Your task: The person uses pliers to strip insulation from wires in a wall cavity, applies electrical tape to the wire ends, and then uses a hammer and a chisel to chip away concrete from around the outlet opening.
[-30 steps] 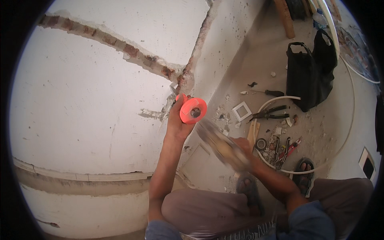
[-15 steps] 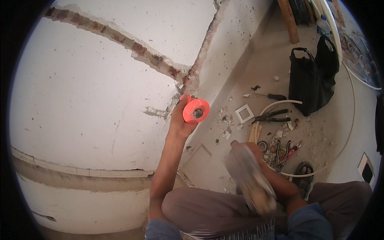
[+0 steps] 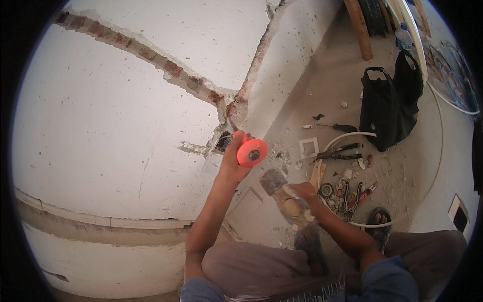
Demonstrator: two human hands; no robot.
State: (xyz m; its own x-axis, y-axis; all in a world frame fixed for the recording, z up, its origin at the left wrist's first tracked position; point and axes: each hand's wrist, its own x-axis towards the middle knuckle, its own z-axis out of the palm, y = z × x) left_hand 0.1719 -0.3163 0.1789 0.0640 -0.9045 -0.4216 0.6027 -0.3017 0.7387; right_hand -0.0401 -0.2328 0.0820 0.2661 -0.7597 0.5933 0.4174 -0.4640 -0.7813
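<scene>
2 tools, 1 per hand: the left hand [image 3: 234, 163] grips an orange-guarded chisel [image 3: 245, 151] pointing at the chipped wall [image 3: 126, 131] beyond it; the right hand [image 3: 305, 192], apart, is clamped around a hammer [image 3: 288, 201].

The hammer [image 3: 286, 198] is blurry. The left hand [image 3: 233, 163] hides part of the chisel [image 3: 247, 154]. A wooden leg [image 3: 359, 30] is cut off.

The short sleeves [image 3: 391, 282] are of blue-grey cloth, seen near half past six and between four and five o'clock. The trousers [image 3: 251, 264] are brownish grey, at six and four o'clock. Dark open-toed sandals [image 3: 378, 234] appear at four and five o'clock.
</scene>
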